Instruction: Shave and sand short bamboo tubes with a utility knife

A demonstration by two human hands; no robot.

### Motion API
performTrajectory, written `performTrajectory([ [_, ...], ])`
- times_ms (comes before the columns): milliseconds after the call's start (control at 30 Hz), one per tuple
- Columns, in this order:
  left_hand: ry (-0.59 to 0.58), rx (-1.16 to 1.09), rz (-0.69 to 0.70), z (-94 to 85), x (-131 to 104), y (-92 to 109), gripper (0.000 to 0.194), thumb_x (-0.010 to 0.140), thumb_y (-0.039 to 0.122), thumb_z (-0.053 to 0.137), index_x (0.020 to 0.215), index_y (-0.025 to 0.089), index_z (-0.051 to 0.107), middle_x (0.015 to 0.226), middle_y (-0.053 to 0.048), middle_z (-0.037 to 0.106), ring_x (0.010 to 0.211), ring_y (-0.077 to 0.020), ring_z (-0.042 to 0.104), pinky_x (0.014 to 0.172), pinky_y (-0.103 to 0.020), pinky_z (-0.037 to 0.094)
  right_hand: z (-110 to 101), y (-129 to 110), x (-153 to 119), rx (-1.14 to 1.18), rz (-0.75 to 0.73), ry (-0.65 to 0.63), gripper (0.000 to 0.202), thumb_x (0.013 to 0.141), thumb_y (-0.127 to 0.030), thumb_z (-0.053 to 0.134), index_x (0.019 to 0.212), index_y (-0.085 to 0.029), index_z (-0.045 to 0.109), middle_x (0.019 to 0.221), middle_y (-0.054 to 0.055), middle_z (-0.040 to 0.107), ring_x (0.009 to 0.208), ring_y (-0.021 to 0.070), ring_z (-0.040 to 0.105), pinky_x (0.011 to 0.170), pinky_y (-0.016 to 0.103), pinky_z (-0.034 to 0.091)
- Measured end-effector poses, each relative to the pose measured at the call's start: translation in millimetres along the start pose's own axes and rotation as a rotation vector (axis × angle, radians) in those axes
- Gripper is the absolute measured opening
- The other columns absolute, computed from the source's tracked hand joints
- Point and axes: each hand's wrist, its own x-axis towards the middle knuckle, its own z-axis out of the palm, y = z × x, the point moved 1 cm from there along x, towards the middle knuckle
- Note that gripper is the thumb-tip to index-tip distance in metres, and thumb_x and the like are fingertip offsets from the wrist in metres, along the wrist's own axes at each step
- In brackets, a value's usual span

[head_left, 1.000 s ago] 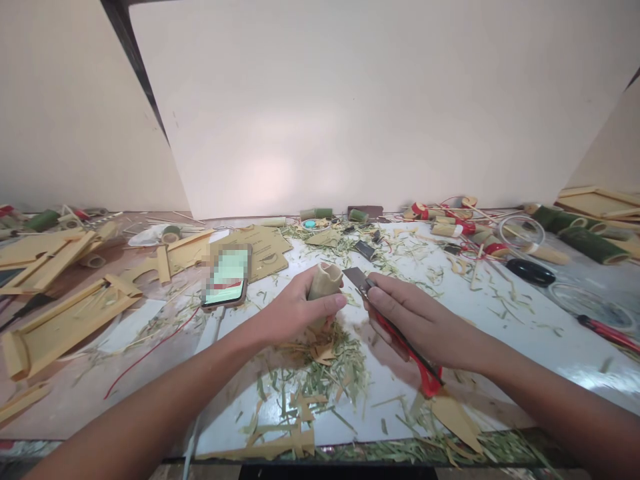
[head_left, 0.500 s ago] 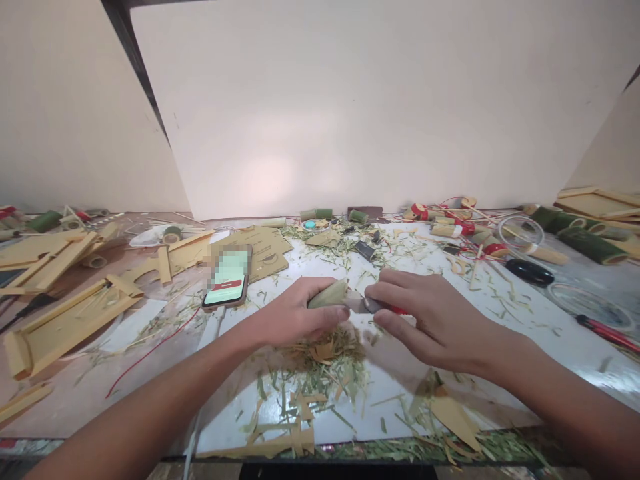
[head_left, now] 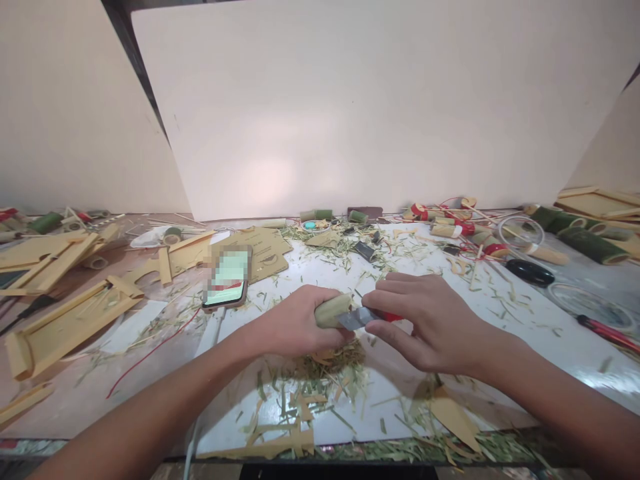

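Note:
My left hand (head_left: 300,321) is closed round a short pale-green bamboo piece (head_left: 332,311), whose right end pokes out past the fingers. In my right hand (head_left: 425,320) is a utility knife (head_left: 367,316) with a grey front and a bit of red on its body. The knife's blade (head_left: 346,320) lies against the lower side of the bamboo near its right end. Beneath both hands, a heap of green and tan shavings (head_left: 325,373) is spread on the white sheet (head_left: 235,393).
A phone (head_left: 227,277) lies on cardboard (head_left: 267,253) to the left, its cable running forward. Cardboard trays (head_left: 75,323) fill the left side. At the right are bamboo tubes (head_left: 593,245), a black mouse-like object (head_left: 530,272) and a red-handled tool (head_left: 607,332).
My left hand has lowered slightly and turned the bamboo piece. The knife's blade has shifted a little left and down along it, now showing more plainly.

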Motion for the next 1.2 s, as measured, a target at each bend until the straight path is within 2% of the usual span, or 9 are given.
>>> performTrajectory([
  [333, 0.062, 0.044, -0.025, -1.5, 2.4, 2.6, 0.017, 0.079, 0.030, 0.060, 0.073, 0.018, 0.050, 0.064, 0.007, 0.045, 0.058, -0.0091, 0.040, 0.053, -0.022, 0.030, 5.4, 2.5, -1.1, -0.118, 0.093, 0.027, 0.033, 0.095, -0.043, 0.043, 0.079, -0.019, 0.058, 0.066, 0.002, 0.059, 0.066, 0.0176, 0.050, 0.056, 0.029, 0.023],
  [533, 0.127, 0.116, -0.057, -5.7, 0.3, 5.3, 0.021, 0.081, 0.039, 0.061, 0.080, 0.019, 0.056, 0.071, 0.004, 0.053, 0.064, -0.0125, 0.048, 0.058, -0.024, 0.036, -9.0, 22.0, -4.4, -0.227, 0.315, 0.243, 0.031, 0.095, -0.044, 0.044, 0.090, -0.019, 0.061, 0.077, 0.005, 0.066, 0.072, 0.0212, 0.057, 0.060, 0.030, 0.031],
  [600, 0.159, 0.117, -0.046, -6.7, 1.1, 4.2, 0.020, 0.082, 0.039, 0.061, 0.086, 0.019, 0.058, 0.077, 0.003, 0.056, 0.069, -0.0140, 0.050, 0.061, -0.026, 0.038, -9.7, 22.1, -3.8, -0.151, 0.289, 0.218, 0.031, 0.096, -0.044, 0.041, 0.094, -0.019, 0.060, 0.081, 0.006, 0.066, 0.075, 0.0214, 0.058, 0.063, 0.030, 0.034],
  [667, 0.178, 0.120, -0.021, -7.1, 2.7, 2.0, 0.020, 0.082, 0.038, 0.060, 0.089, 0.019, 0.059, 0.082, 0.002, 0.058, 0.073, -0.0150, 0.052, 0.065, -0.027, 0.040, -5.1, 17.4, -2.2, -0.082, 0.210, 0.125, 0.029, 0.097, -0.040, 0.039, 0.096, -0.019, 0.059, 0.082, 0.005, 0.065, 0.075, 0.0202, 0.057, 0.063, 0.030, 0.034],
  [767, 0.189, 0.143, 0.008, -5.9, 4.3, -1.2, 0.015, 0.082, 0.034, 0.059, 0.085, 0.019, 0.056, 0.079, 0.003, 0.057, 0.071, -0.0140, 0.051, 0.064, -0.026, 0.039, 5.7, 9.1, -0.5, -0.079, 0.127, 0.017, 0.028, 0.097, -0.038, 0.039, 0.092, -0.019, 0.059, 0.074, 0.003, 0.062, 0.066, 0.0175, 0.053, 0.059, 0.029, 0.030],
  [1000, 0.197, 0.183, -0.017, 2.6, 2.5, -1.0, 0.021, 0.083, 0.038, 0.057, 0.077, 0.019, 0.050, 0.074, 0.004, 0.055, 0.066, -0.0133, 0.048, 0.058, -0.026, 0.035, 14.7, 4.8, 0.1, -0.157, 0.079, 0.021, 0.033, 0.097, -0.041, 0.038, 0.080, -0.019, 0.057, 0.067, 0.002, 0.058, 0.058, 0.0147, 0.048, 0.054, 0.029, 0.020],
  [1200, 0.200, 0.231, -0.032, 6.0, 0.6, -1.0, 0.018, 0.084, 0.035, 0.055, 0.078, 0.020, 0.048, 0.070, 0.004, 0.053, 0.062, -0.0127, 0.046, 0.055, -0.026, 0.032, 13.5, 5.4, -0.3, -0.169, 0.068, -0.006, 0.033, 0.097, -0.040, 0.038, 0.079, -0.019, 0.056, 0.067, 0.001, 0.057, 0.059, 0.0145, 0.048, 0.054, 0.029, 0.019],
])
